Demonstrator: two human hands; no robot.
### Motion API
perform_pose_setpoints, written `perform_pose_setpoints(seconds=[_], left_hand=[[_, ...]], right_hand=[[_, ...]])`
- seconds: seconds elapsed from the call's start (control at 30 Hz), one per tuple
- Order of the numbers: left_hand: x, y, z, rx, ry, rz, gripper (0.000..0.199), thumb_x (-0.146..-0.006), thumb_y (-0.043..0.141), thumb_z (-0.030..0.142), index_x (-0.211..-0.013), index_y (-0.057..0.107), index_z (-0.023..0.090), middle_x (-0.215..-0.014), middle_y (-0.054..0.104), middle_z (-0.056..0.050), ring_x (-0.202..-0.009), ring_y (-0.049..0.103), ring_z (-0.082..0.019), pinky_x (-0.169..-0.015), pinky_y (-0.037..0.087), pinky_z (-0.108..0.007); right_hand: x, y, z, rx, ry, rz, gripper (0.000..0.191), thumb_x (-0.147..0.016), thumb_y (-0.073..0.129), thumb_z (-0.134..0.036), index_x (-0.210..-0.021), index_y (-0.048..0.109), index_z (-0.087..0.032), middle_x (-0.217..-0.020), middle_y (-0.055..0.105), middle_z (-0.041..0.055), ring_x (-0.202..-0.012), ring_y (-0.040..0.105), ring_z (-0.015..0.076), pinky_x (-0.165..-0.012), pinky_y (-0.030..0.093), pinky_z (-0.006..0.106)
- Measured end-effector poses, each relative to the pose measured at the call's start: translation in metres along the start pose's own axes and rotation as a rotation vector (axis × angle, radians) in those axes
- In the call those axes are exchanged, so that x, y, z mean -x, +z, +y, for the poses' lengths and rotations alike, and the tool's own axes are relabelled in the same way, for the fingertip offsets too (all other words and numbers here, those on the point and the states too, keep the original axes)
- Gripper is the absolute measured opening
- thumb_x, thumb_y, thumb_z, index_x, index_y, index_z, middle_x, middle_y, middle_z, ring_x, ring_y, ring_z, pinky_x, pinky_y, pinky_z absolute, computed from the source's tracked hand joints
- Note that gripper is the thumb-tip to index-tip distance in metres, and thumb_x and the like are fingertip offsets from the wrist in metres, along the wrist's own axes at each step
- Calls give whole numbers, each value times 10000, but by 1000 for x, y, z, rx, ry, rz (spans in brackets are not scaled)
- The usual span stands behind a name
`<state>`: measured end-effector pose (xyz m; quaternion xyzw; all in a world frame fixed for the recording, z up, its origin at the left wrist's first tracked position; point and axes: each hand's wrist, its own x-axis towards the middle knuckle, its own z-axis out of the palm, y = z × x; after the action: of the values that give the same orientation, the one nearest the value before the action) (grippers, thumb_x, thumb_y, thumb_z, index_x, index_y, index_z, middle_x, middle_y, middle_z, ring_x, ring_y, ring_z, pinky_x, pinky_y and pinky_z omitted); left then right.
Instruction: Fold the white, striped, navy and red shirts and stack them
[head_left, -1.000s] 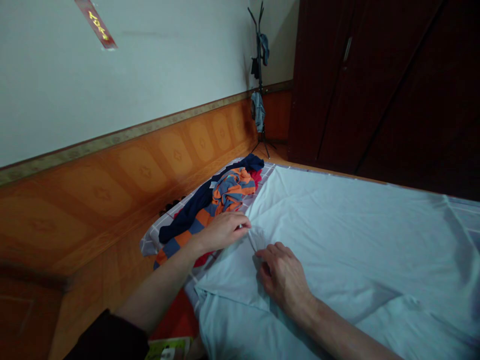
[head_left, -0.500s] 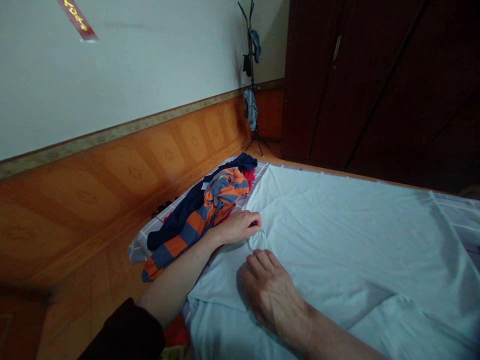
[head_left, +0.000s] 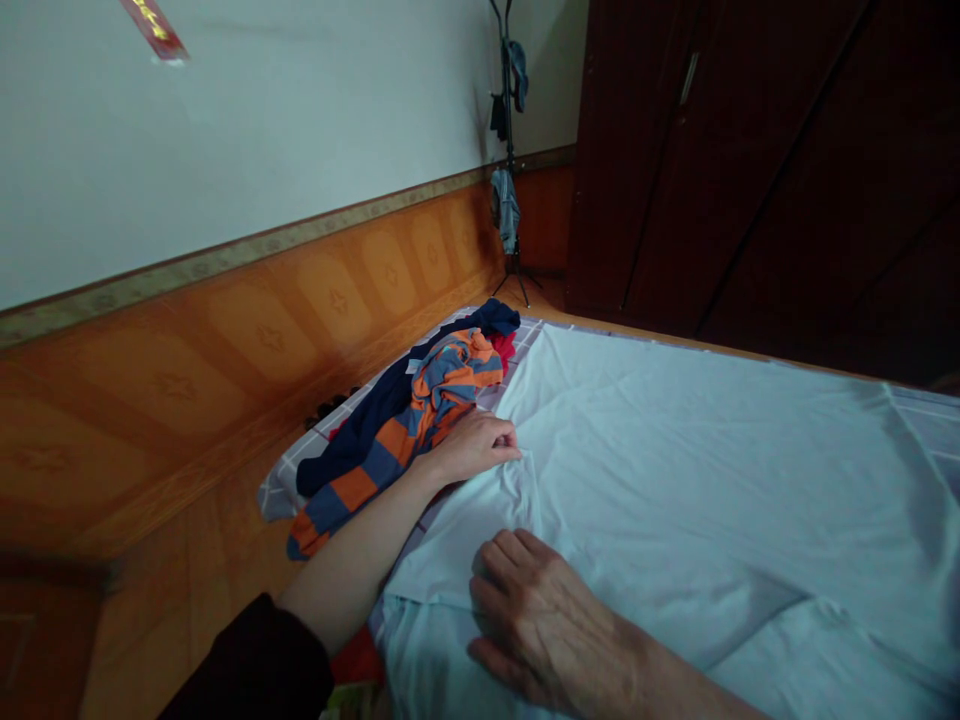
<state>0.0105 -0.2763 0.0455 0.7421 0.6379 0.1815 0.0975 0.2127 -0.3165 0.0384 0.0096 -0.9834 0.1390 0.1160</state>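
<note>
A large pale blue-white garment (head_left: 675, 450), perhaps a shirt, lies spread flat over a checked bedsheet (head_left: 279, 492). My left hand (head_left: 480, 445) pinches its left edge, and small creases run from the fingertips. Closer to me, my right hand (head_left: 536, 610) rests on the cloth, fingers bent and thumb apart, gripping nothing that I can see. A stitched seam crosses the garment just left of that hand. Left of the garment sits an orange-and-grey striped shirt (head_left: 375, 458), bunched up at its far end, partly behind my left forearm.
Dark navy clothing (head_left: 352, 430) lies beside the striped shirt, with a bit of red cloth (head_left: 504, 347) beneath. Beyond the bed stand a black coat rack (head_left: 510, 140) and a dark wooden wardrobe (head_left: 735, 180). An orange-panelled wall (head_left: 300, 310) runs along the left.
My right hand has drawn back slightly toward me, and its thumb now shows apart from the fingers. My left hand keeps its pinch on the edge. The view has shifted a little.
</note>
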Motion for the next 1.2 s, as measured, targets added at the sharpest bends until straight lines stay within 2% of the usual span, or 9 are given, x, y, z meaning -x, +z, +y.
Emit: perform_pose_setpoints(seconds=[0.13,0.3,0.4,0.53,0.67,0.8,0.97,1.07,1.2], left_hand=[[0,-1,-2,16,4,-23,122,-769,707,275,-745,649,171,-680,609,21,-722,563,-136,-718,386,-227],[9,-18,2,-19,12,23,136,-800,678,275,-880,637,173,-864,649,-13,-897,578,-166,-853,387,-253],[32,-40,12,-12,-8,37,165,-839,628,306,-938,625,174,-950,642,-27,-962,567,-177,-877,385,-265],[83,-58,28,55,-120,-53,263,-806,647,397,-954,609,182,-951,624,-20,-914,569,-174,-830,415,-267],[135,-45,44,62,-221,-126,558,-669,745,443,-1129,542,200,-1108,570,-57,-1036,517,-228,-903,415,-335],[167,-19,55,7,-293,-67,641,-676,678,262,-1270,440,229,-1260,476,-92,-1172,432,-276,-992,368,-412],[183,-5,51,-74,-343,84,575,-651,461,36,-1187,498,243,-1221,499,-68,-1161,454,-240,-995,375,-384],[185,-3,47,-87,-411,179,452,-689,430,46,-1091,535,224,-1114,547,-69,-1079,508,-225,-932,418,-356],[185,3,44,-57,-446,188,418,-683,427,51,-1054,543,205,-1021,565,-55,-990,544,-213,-869,446,-336]], right_hand=[[1,1,1,68,-11,-18,95,-845,498,-134,-784,557,-176,-826,558,41,-783,466,183,-672,326,333],[2,2,3,113,-28,-8,73,-764,550,-96,-779,559,-167,-830,568,44,-758,466,189,-621,311,332],[2,3,4,4,28,79,94,-802,499,-100,-777,558,-168,-810,566,43,-738,470,175,-641,333,314],[1,5,9,-184,170,242,180,-850,421,-117,-787,583,-165,-773,573,48,-716,498,167,-646,363,291],[0,6,13,-320,288,360,211,-883,402,-155,-870,612,-164,-787,612,49,-733,550,160,-665,401,267],[0,5,12,-301,267,351,215,-891,405,-170,-856,617,-166,-769,613,51,-730,556,162,-672,413,264],[1,3,8,-170,157,302,221,-889,393,-146,-829,606,-161,-776,588,63,-743,523,171,-687,397,278],[0,0,4,-76,134,192,110,-841,484,-174,-834,593,-164,-846,580,68,-804,504,194,-709,385,302],[-1,-1,0,77,127,53,78,-758,546,-151,-825,584,-166,-877,575,73,-812,484,212,-705,368,332]])
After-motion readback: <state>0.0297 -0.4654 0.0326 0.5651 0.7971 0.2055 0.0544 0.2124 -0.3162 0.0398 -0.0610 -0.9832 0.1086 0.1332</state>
